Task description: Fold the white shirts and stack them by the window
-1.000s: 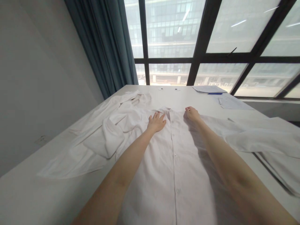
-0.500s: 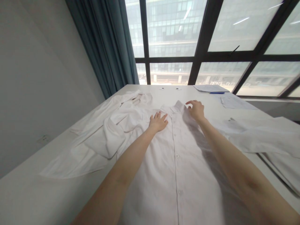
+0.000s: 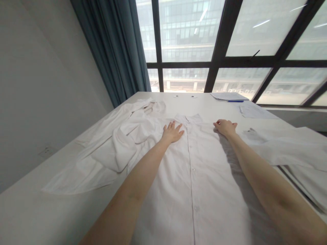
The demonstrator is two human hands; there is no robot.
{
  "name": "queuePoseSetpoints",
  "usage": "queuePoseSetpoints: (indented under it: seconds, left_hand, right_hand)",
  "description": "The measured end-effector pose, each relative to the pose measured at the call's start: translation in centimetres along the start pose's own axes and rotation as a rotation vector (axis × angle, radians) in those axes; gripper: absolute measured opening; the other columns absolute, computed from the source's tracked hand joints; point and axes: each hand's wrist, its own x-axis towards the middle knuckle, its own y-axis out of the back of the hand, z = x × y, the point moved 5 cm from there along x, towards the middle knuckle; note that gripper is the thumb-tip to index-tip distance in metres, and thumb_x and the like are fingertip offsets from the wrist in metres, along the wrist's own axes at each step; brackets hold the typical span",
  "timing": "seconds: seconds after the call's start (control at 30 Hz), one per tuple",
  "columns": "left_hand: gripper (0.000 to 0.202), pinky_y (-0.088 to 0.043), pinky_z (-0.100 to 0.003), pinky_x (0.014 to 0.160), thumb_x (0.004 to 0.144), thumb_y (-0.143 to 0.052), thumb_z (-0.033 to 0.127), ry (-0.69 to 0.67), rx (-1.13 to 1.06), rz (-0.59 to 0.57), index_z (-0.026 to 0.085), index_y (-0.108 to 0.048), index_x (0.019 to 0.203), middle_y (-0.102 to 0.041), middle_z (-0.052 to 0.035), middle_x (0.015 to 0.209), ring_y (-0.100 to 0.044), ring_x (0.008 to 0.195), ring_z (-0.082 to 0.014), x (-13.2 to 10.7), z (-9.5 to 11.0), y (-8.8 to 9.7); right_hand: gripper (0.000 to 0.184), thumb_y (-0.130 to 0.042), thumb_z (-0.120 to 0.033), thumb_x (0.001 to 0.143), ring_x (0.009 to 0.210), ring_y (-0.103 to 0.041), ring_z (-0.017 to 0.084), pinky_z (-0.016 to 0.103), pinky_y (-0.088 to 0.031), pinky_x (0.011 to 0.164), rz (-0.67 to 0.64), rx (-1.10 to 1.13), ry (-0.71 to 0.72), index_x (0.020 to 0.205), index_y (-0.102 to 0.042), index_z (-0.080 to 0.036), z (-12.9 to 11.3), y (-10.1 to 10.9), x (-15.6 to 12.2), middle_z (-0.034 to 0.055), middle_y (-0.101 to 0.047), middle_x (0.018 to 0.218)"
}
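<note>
A white button-front shirt (image 3: 206, 170) lies front side up on the white table, its collar toward the window and its row of buttons running toward me. My left hand (image 3: 173, 132) rests flat on the chest just below the collar, fingers spread. At the shoulder on the right, my right hand (image 3: 225, 127) is closed, thumb and fingers pinching the shirt's edge. The collar (image 3: 195, 118) lies low between my hands. Bunched white cloth (image 3: 122, 146) spreads out to the left of the shirt.
More white fabric (image 3: 288, 146) lies at the right, with a dark strip beneath it. Papers (image 3: 228, 96) and a blue pen (image 3: 235, 101) are on the table's far right. Beyond the table (image 3: 153, 96) stand a window and a blue curtain (image 3: 120, 51); a grey wall (image 3: 51, 85) borders the left.
My right hand has moved right and nearer, from beside the collar to the shoulder edge, and closed on it. The collar has sunk lower. My left hand stays put.
</note>
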Motion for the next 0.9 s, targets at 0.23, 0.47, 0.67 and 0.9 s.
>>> queuePoseSetpoints:
  seconds: [0.23, 0.47, 0.67, 0.9]
  left_hand:
    - [0.062, -0.013, -0.058, 0.116, 0.097, -0.022, 0.056, -0.002, -0.006, 0.001, 0.033, -0.024, 0.154, -0.014, -0.0084, 0.164, -0.01, 0.15, -0.0315, 0.1, -0.1, -0.1]
    - [0.062, -0.013, -0.057, 0.117, 0.097, -0.022, 0.056, -0.01, 0.002, 0.012, 0.032, -0.025, 0.154, -0.014, -0.0085, 0.164, -0.01, 0.15, -0.0309, 0.0, 0.0, 0.0]
    - [0.062, -0.015, -0.054, 0.118, 0.098, -0.022, 0.058, -0.045, 0.016, 0.007, 0.033, -0.023, 0.154, -0.013, -0.0058, 0.164, -0.012, 0.15, -0.0278, -0.2, -0.5, 0.1]
    - [0.059, -0.02, -0.052, 0.117, 0.1, -0.027, 0.049, 0.013, 0.051, 0.076, 0.022, -0.03, 0.152, -0.024, -0.0123, 0.161, -0.021, 0.148, -0.0299, -0.3, -3.7, 1.5]
  right_hand:
    - [0.039, -0.036, -0.025, 0.096, 0.12, -0.046, 0.036, 0.053, -0.029, 0.096, 0.16, -0.016, 0.081, 0.122, -0.06, -0.01, -2.7, 2.5, -2.2, 0.0227, -0.058, 0.126]
    - [0.048, -0.033, -0.044, 0.098, 0.132, -0.043, 0.027, 0.044, -0.035, 0.103, -0.097, 0.029, 0.377, 0.137, -0.051, -0.021, -8.5, -1.8, -5.8, 0.0131, -0.049, 0.146]
    - [0.061, -0.021, -0.055, 0.098, 0.142, -0.032, 0.031, 0.058, -0.027, 0.109, -0.171, 0.014, 0.322, 0.149, -0.037, -0.027, -4.9, -3.1, -4.3, 0.0085, -0.033, 0.158]
    - [0.053, -0.027, -0.042, 0.099, 0.14, -0.034, 0.031, 0.054, -0.028, 0.109, -0.075, -0.047, 0.256, 0.143, -0.046, -0.019, -1.8, -0.9, -4.2, 0.0141, -0.04, 0.154]
